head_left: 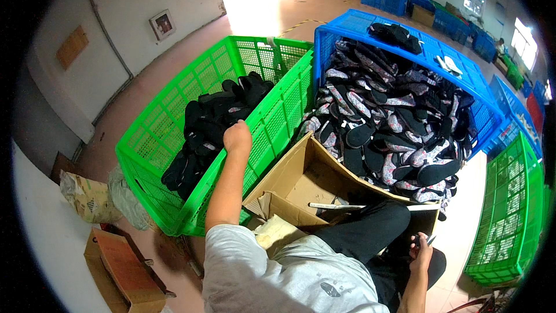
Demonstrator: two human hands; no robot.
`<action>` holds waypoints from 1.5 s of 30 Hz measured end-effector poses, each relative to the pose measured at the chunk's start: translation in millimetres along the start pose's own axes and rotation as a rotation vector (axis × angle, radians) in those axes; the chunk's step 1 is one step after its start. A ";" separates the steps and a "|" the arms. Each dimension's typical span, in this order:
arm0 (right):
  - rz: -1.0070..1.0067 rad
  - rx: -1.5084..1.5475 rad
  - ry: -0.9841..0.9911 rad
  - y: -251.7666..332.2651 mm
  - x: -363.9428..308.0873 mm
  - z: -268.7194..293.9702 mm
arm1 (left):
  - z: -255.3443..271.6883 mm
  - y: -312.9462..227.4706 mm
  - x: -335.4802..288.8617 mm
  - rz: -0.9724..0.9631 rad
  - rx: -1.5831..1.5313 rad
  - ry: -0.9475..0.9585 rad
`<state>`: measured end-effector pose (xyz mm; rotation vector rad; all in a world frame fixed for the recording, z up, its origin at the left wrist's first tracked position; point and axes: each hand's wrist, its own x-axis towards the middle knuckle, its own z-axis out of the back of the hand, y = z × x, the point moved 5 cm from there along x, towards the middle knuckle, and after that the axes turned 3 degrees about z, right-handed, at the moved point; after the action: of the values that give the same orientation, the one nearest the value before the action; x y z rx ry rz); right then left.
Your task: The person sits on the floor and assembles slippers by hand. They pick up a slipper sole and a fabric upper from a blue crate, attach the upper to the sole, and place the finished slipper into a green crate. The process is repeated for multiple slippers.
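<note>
Work seemingly midway: black footwear centre-left, patterned footwear right-of-centre perhaps remaining; left fingers curled, grip unclear; right fingers around dark tool.

Pinkish floor: green crate, carton; blue crate probably too.

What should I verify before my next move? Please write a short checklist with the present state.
1. Right hand holds the small tool: ok.
2. Left hand, at the rim of the green crate, grips something: cannot tell, fingers hidden.
3. Black footwear inside the green crate: ok.
4. Blue crate upright: not ok, lies on its side.
5. Cardboard box open: ok.
</note>
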<state>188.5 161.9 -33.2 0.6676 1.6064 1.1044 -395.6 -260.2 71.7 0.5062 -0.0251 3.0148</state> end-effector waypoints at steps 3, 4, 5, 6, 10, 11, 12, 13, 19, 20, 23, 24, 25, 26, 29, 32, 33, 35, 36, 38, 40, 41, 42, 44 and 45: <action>-0.002 0.004 0.015 0.9 0.2 3.1 | 5.3 -7.1 -10.5 -0.048 0.012 -0.036; -0.003 0.007 0.013 2.3 -0.6 2.4 | 5.0 -7.2 -12.8 -0.066 0.015 -0.048; -0.004 0.011 0.012 3.7 -1.6 1.7 | 3.7 -4.4 -14.4 -0.083 0.019 -0.060; -0.005 0.019 0.023 5.0 -2.8 -0.1 | 4.9 -1.0 -16.1 -0.101 0.023 -0.075; -0.012 0.031 0.019 9.3 -7.0 -2.2 | 16.2 6.1 -33.2 -0.119 0.018 -0.087; -0.010 0.030 0.021 8.4 -6.6 -1.2 | 18.4 7.5 -37.3 -0.122 0.022 -0.089; -0.009 0.026 0.027 8.0 -5.5 -1.3 | 23.3 10.6 -42.8 -0.120 0.029 -0.090; -0.016 0.025 0.021 7.4 -5.8 -0.8 | 24.1 13.9 -50.3 -0.120 0.037 -0.081; -0.027 0.006 -0.007 2.6 -1.4 -1.4 | 32.1 39.2 -83.2 -0.120 0.068 -0.122; -0.016 0.008 0.010 2.7 4.5 -3.4 | 33.7 42.0 -88.2 -0.134 0.070 -0.138; -0.006 0.006 0.042 -2.5 14.2 -6.7 | 32.2 45.7 -91.4 -0.155 0.048 -0.126; -0.016 -0.002 0.050 -2.0 15.1 -10.0 | 32.4 45.1 -90.0 -0.140 0.061 -0.129; -0.026 -0.010 0.058 -2.5 16.0 -12.6 | 32.1 44.3 -89.2 -0.127 0.074 -0.131; -0.036 -0.018 0.064 -3.8 16.0 -14.3 | 31.4 44.0 -89.4 -0.116 0.087 -0.132; -0.066 -0.058 0.064 -1.1 9.1 -20.4 | 34.6 45.2 -89.2 -0.114 0.063 -0.132; -0.050 -0.036 0.036 3.8 7.8 -20.3 | 40.7 45.7 -90.6 -0.064 0.035 -0.058; -0.047 -0.030 0.044 2.3 9.3 -20.2 | 41.9 46.9 -89.3 -0.052 -0.024 -0.025; 0.016 -0.046 0.059 -3.4 14.8 -12.0 | 42.6 47.0 -83.9 -0.018 -0.136 0.044; 0.043 -0.053 0.064 -5.1 16.1 -11.9 | 46.6 47.4 -79.9 -0.035 -0.146 0.093; 0.092 -0.045 0.044 -5.6 17.6 -11.1 | 52.2 45.8 -69.2 -0.079 -0.181 0.196; 0.183 -0.076 0.036 -1.9 19.4 -11.6 | 46.7 58.0 -52.7 -0.117 -0.312 0.355; 0.238 -0.114 0.054 -0.9 26.0 -7.7 | 40.8 63.4 -42.3 -0.089 -0.405 0.476; 0.261 -0.119 0.028 2.8 25.0 -9.0 | 35.4 70.4 -33.1 -0.064 -0.493 0.598; 0.260 -0.162 0.020 6.3 33.9 -11.1 | -21.3 110.5 -13.4 -0.029 -0.706 0.713; 0.266 -0.140 0.015 5.2 37.2 -9.4 | -46.8 123.3 -6.8 0.105 -0.845 0.839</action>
<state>167.4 192.4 -44.1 0.7962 1.4654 1.4045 -415.0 -382.1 25.0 -0.8189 -1.1848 2.6671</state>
